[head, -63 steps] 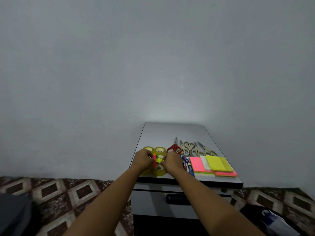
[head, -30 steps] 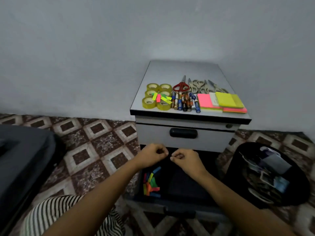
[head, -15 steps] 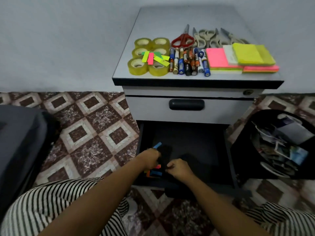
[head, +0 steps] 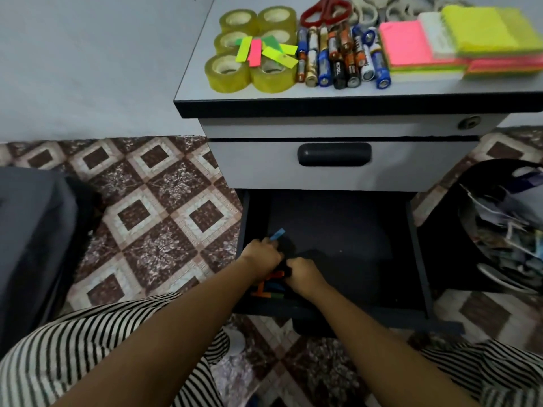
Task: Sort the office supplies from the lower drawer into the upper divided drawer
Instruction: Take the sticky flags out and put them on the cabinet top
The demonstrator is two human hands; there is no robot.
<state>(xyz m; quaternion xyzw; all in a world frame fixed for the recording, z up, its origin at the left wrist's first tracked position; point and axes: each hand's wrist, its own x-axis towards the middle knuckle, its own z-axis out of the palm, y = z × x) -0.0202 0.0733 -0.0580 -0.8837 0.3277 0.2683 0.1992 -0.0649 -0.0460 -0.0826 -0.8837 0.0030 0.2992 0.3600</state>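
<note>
The lower drawer [head: 346,230] is pulled out, dark inside. A small pile of coloured paper strips [head: 269,290] lies in its front left corner, partly hidden by my hands. My left hand [head: 261,257] is curled over the pile; a blue strip [head: 277,234] sticks out at its fingertips, and the grip is hidden. My right hand [head: 304,277] is beside it, thumb and fingers pinched at the strips. The upper drawer [head: 335,165] is closed. On the cabinet top [head: 323,92] lie tape rolls [head: 249,48] with several neon strips [head: 261,52] on them, batteries [head: 340,57], scissors [head: 326,10] and sticky notes [head: 458,39].
A black bin [head: 499,230] full of paper scraps stands right of the drawer. A dark grey object [head: 32,245] sits on the patterned tile floor [head: 152,218] at the left. My striped trouser legs [head: 73,348] fill the bottom of the view.
My hands left the strips on the tape rolls and came down into the open lower drawer. The view tilted down from the wall to the drawer. Both hands now sit on the strip pile.
</note>
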